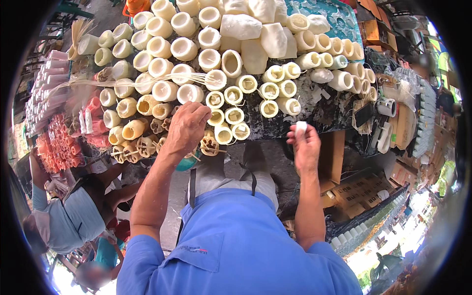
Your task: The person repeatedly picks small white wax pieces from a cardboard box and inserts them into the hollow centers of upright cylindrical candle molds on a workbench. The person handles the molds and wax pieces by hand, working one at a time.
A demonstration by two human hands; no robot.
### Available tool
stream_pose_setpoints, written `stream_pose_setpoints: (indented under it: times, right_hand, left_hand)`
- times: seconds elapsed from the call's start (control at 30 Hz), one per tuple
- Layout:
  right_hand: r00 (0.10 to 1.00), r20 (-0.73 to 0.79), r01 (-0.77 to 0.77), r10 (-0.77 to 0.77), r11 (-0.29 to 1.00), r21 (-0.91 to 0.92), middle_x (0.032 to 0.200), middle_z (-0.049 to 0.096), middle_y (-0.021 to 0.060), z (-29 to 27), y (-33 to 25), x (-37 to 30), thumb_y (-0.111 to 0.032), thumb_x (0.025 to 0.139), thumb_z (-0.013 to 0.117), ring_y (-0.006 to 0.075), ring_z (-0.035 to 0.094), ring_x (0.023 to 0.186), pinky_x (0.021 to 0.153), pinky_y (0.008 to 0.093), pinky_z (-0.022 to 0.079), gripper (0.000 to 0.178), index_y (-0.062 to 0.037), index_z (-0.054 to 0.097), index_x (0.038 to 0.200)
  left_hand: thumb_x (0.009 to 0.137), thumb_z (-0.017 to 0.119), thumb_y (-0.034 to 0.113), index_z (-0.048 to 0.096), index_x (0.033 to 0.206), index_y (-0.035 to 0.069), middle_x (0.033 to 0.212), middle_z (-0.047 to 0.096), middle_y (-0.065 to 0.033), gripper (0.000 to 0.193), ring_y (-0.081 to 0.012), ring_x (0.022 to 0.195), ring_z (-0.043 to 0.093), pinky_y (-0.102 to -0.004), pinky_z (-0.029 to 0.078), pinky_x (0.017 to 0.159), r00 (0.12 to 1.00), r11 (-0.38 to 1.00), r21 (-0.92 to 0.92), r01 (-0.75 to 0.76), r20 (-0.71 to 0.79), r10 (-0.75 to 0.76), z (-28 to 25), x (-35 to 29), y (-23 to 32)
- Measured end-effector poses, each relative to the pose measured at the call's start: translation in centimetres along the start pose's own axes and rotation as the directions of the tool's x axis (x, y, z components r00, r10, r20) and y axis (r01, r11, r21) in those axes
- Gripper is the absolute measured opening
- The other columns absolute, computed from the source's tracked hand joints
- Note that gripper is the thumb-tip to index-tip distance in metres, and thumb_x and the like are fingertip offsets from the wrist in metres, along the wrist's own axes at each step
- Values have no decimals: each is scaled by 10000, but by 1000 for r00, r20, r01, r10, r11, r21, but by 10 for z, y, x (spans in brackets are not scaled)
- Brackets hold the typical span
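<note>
Many hollow cream wax cups, open at the top, stand on the dark table (275, 129) in front of me. My left hand (188, 127) is closed in a pinch beside the near group of small wax cups (215, 100); whatever is between its fingertips is too small to make out. My right hand (306, 143) grips a small white block (301, 127), perhaps wax, at the table's near edge. Thin white wicks show inside several of the small cups, such as the one at the front (241, 131). A bundle of long pale wicks (142, 82) lies across the larger cups on the left.
Large wax lumps (241, 27) are piled at the back. Flower-shaped wax pieces (209, 144) line the near left edge. Pink candles (54, 142) fill the far left, where another person (73, 211) sits. On the right are a dark phone (364, 114), a white mug (387, 106) and cardboard boxes (361, 196).
</note>
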State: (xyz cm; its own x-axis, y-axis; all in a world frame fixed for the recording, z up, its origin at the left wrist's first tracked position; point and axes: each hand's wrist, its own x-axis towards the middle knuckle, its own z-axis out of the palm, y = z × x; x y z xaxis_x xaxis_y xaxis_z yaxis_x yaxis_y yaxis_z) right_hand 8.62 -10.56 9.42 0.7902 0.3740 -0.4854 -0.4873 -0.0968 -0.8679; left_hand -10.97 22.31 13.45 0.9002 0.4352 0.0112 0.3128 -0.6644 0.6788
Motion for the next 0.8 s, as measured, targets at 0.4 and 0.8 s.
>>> stream_pose_setpoints:
  times: [0.4,0.8]
  right_hand:
    - [985,158,-43,63,991,-129,1002,761,58,27,-3,-58,-134,1106,707,98,686,826,744,272,589,200,15,693,1239]
    - [898,414,373,-146,753,-543,1098,764,166,-1,-24,-71,39,919,775,270,757,941,825,397,622,447,19,656,1350]
  left_hand:
    - [898,891,159,730,1255,-4,1079,729,-135,425,-275,938,722,-399,598,772,981,918,-391,68,193,9,21,-44,103]
    - [945,854,31,661,1298,-52,1045,789,-117,410,-138,870,746,-263,592,746,593,3,-628,778,734,-331,141,-37,120]
